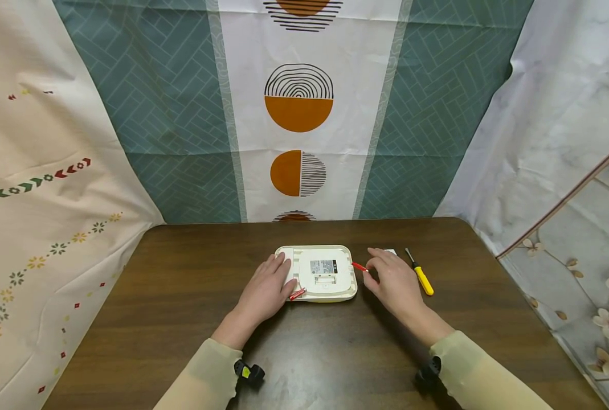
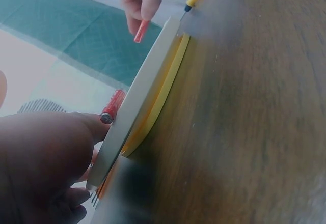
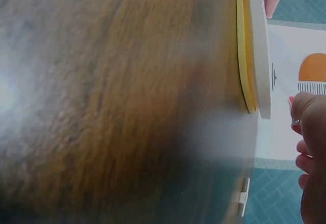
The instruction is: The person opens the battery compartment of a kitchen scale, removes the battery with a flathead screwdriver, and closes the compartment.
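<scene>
A flat white device [image 1: 335, 289], like a kitchen scale turned face down, lies on the table. Its underside carries a printed label [image 1: 323, 267] and an uncovered battery compartment [image 1: 326, 279]; a yellow layer [image 2: 168, 89] shows beneath it. My left hand [image 1: 266, 285] holds the device's left end, its fingers along the edge. Beside that thumb a red battery [image 1: 297, 294] lies on the device. Between thumb and finger my right hand [image 1: 393, 285] pinches another red battery [image 1: 359, 266], just off the device's right edge. Most of the left hand's fingertips are hidden in the left wrist view.
To the right of the right hand lies a screwdriver [image 1: 423, 278] with a yellow handle. A small white piece [image 1: 391, 251] is partly hidden behind the right hand. The brown wooden table [image 1: 191, 319] ends at a patterned cloth [image 1: 304, 188] hanging behind.
</scene>
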A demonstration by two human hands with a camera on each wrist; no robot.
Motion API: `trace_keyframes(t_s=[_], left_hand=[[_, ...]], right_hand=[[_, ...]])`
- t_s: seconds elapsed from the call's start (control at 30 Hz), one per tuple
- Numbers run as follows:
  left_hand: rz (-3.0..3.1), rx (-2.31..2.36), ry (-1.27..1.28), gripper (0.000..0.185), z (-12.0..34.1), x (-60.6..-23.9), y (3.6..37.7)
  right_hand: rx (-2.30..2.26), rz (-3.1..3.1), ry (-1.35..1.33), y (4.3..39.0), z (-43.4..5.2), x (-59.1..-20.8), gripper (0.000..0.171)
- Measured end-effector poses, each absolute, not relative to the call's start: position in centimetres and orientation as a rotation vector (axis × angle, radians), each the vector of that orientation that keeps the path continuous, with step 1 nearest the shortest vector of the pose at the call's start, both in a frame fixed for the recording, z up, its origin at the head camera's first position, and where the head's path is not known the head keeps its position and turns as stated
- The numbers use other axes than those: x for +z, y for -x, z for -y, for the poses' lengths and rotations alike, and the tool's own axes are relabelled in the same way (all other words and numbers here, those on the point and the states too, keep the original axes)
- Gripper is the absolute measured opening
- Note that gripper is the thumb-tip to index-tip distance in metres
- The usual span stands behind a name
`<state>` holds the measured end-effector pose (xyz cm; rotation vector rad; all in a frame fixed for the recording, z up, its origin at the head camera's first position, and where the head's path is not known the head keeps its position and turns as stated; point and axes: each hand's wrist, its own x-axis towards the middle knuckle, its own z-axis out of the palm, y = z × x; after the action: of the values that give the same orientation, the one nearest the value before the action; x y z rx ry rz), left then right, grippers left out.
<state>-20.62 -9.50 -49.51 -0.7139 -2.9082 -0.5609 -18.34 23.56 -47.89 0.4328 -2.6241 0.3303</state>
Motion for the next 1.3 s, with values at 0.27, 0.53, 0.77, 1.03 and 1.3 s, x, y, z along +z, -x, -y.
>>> trace_keyframes(t_s=[0.27,0.53,0.77,1.03,1.3], left_hand=[[2.91,-0.553,0.705,0.062,9.5,-49.6,20.6],[2.906,-0.554,0.709,0.062,9.5,-49.5,20.6],[2.908,-0.565,0.709,0.062,9.5,-49.5,20.6],[2.907,-0.572,0.706,0.062,9.4,-49.5,20.6],[2.924,-0.566,0.693,0.062,9.4,-49.4,20.6]], right_hand=[[0.361,2.562,-0.399,18.1,-24.5,-48.3,0.013],[0.347,2.462,-0.355,18.0,-25.5,-48.8,0.013],[0.332,2.503,-0.285,17.7,-26.2,-48.8,0.012],[0.334,2.441,-0.276,18.0,-27.3,-49.4,0.011],[0.347,2.516,-0.197,17.9,-28.0,-49.5,0.01]])
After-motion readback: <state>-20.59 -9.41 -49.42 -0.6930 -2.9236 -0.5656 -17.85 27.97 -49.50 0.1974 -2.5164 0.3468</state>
